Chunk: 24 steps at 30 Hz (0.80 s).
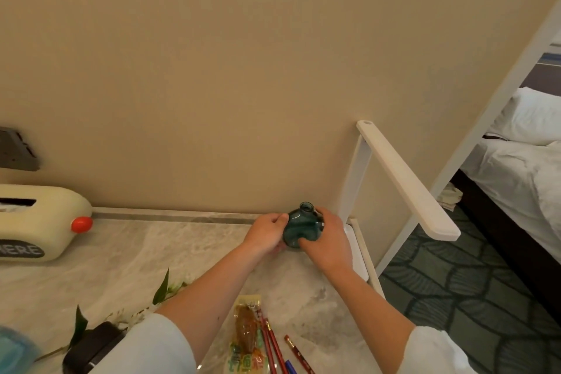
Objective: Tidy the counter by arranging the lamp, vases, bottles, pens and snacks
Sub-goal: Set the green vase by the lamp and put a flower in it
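Observation:
A small dark green glass vase (299, 226) stands upright on the marble counter (151, 252), near the wall at the back right corner. My left hand (265, 232) holds its left side and my right hand (326, 241) grips its right side and front. A white desk lamp (403, 179) stands just right of the vase, its bar head reaching out over the counter's edge. Near the front edge lie a snack packet (247, 340) and several red and blue pens (279, 349). A spray of green leaves with white flowers (161, 290) lies at the front left.
A cream tissue box (36, 222) with a red knob sits at the back left, below a grey wall socket (16, 150). A black object (91, 346) and something blue (15, 349) lie at the front left corner. A bed (522, 167) and patterned carpet are on the right.

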{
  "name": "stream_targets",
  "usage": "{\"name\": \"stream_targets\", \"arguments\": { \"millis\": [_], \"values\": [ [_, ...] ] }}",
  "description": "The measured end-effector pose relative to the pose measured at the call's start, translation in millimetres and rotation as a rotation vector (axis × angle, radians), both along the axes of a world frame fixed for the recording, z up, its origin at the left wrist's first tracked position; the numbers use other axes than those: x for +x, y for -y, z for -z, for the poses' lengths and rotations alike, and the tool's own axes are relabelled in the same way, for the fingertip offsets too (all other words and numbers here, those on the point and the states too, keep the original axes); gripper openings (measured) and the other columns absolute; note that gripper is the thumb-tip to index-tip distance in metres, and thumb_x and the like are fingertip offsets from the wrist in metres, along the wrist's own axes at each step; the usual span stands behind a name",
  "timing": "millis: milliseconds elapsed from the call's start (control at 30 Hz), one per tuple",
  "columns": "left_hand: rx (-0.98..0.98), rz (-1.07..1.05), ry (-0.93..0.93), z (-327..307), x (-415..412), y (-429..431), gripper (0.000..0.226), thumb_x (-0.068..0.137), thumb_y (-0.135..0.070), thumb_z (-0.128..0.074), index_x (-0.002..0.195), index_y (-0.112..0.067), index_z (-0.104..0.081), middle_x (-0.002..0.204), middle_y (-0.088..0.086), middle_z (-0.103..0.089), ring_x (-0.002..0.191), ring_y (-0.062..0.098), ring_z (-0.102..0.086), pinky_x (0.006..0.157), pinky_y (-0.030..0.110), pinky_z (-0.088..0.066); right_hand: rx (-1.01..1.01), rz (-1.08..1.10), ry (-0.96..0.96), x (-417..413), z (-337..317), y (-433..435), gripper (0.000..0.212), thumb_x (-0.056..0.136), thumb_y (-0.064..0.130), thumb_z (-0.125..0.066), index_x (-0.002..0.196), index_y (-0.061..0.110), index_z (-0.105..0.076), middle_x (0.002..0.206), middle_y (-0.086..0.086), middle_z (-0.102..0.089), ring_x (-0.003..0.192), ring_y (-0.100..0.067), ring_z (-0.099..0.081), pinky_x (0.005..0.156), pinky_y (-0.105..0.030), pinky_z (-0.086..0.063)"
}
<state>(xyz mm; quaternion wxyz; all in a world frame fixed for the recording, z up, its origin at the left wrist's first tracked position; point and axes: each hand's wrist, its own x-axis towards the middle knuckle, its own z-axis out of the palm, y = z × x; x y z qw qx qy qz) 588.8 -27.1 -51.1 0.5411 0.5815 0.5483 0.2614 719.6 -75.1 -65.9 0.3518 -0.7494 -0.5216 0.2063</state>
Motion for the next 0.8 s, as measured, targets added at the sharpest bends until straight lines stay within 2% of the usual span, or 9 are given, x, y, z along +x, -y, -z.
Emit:
{"name": "stream_targets", "arguments": {
  "millis": [67,200,400,733,800],
  "values": [
    [0.002,-0.020,0.002,2,2,-2,0.034,0.101,-0.029,-0.040,0.073,-0.028,-0.058,0.093,0.010,-0.063,0.080,0.036,-0.068,0.075,0.044,-0.056,-0.006,0.008,0.045,3,-2,2,0.058,0.066,0.026,-0.070,0.122,0.032,-0.053,0.120,0.006,-0.057,0.100,-0.014,-0.059,0.080,-0.036,-0.053],
    [0.010,-0.053,0.000,8,3,-6,0.029,0.099,-0.031,-0.043,0.080,-0.025,-0.063,0.097,0.009,-0.067,0.090,0.037,-0.069,0.088,0.047,-0.055,-0.025,0.020,0.097,7,-4,1,0.057,0.073,0.027,-0.073,0.125,0.031,-0.052,0.125,0.007,-0.056,0.104,-0.015,-0.059,0.081,-0.034,-0.052],
    [0.032,-0.056,-0.013,11,3,-11,0.031,0.099,-0.029,-0.042,0.104,-0.016,-0.070,0.106,0.013,-0.070,0.095,0.034,-0.068,0.091,0.047,-0.053,-0.027,0.041,0.139,4,-3,-3,0.056,0.073,0.033,-0.074,0.124,0.034,-0.051,0.123,0.008,-0.057,0.100,-0.015,-0.061,0.079,-0.037,-0.055],
    [0.021,-0.040,-0.009,10,4,-13,0.031,0.100,-0.026,-0.042,0.121,-0.019,-0.064,0.108,0.004,-0.066,0.105,0.029,-0.064,0.098,0.043,-0.050,-0.042,0.058,0.187,5,-2,-6,0.058,0.074,0.037,-0.074,0.126,0.033,-0.049,0.125,0.008,-0.056,0.100,-0.017,-0.061,0.077,-0.037,-0.054],
    [0.019,-0.026,-0.016,10,3,-12,0.035,0.100,-0.028,-0.042,0.129,-0.018,-0.059,0.119,0.006,-0.065,0.112,0.029,-0.062,0.101,0.043,-0.047,-0.047,0.056,0.193,4,-2,-6,0.062,0.074,0.036,-0.074,0.129,0.031,-0.046,0.128,0.007,-0.054,0.103,-0.019,-0.061,0.077,-0.036,-0.054]
  ]
}}
